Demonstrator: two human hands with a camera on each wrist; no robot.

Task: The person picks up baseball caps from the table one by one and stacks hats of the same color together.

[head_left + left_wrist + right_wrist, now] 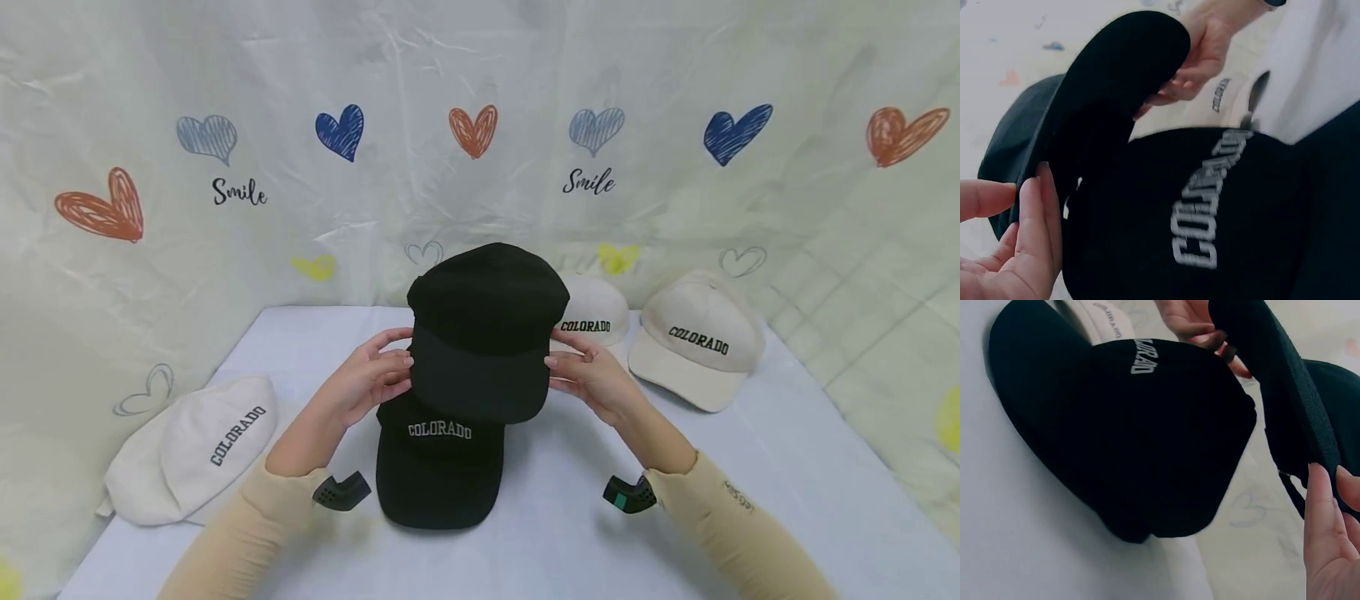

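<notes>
The surface (787, 467) is covered with a pale blue cloth and carries several caps lying apart from each other. A white cap (187, 450) lies at the left, and two cream caps (697, 342) lie at the right rear. In the middle lies a black cap (438, 467) with its brim toward the person, so the word COLORADO is readable. Just above it a second black cap (483, 333) is held in the air. The left hand (367, 379) and the right hand (596, 375) each pinch one side of its brim, probably to keep it level over the lower cap.
</notes>
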